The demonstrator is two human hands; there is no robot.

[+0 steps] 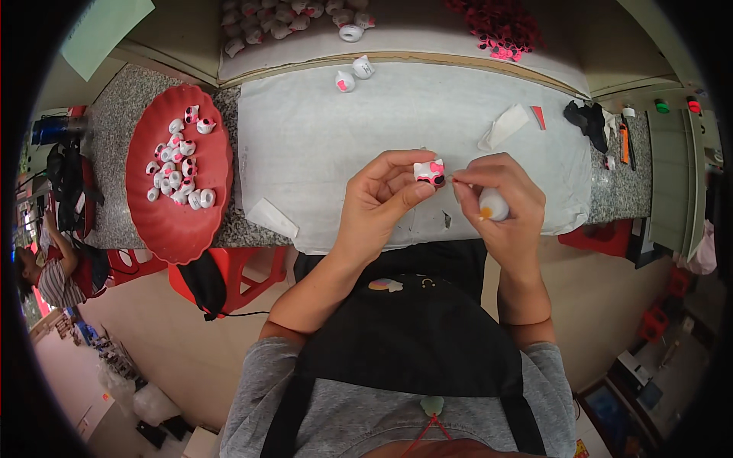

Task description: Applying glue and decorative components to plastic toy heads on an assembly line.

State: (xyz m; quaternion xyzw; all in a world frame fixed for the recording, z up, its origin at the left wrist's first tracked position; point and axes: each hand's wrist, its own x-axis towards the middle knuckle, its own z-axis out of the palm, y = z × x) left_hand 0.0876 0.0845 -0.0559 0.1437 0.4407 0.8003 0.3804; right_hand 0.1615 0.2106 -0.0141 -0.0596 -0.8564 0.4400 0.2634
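Above the near part of the paper-covered table, my left hand (382,195) grips a small white cat-head figurine (429,172) between thumb and fingers. It has a pink bow and a black-and-pink piece across its face. Just right of it, my right hand (508,198) is closed round a small white squeeze bottle (495,204) with an orange-yellow end. The thumb and forefinger of that hand are pinched together close to the figurine. Whether something tiny is between those fingertips, I cannot make out.
At left stands a red scalloped tray (172,229) of figurine heads. Two white heads (345,82) lie at the paper's back edge. Behind are piles of white heads (282,19) and pink pieces (504,38). A folded white paper (504,127), black cloth (586,122) and orange cutter (624,143) lie right.
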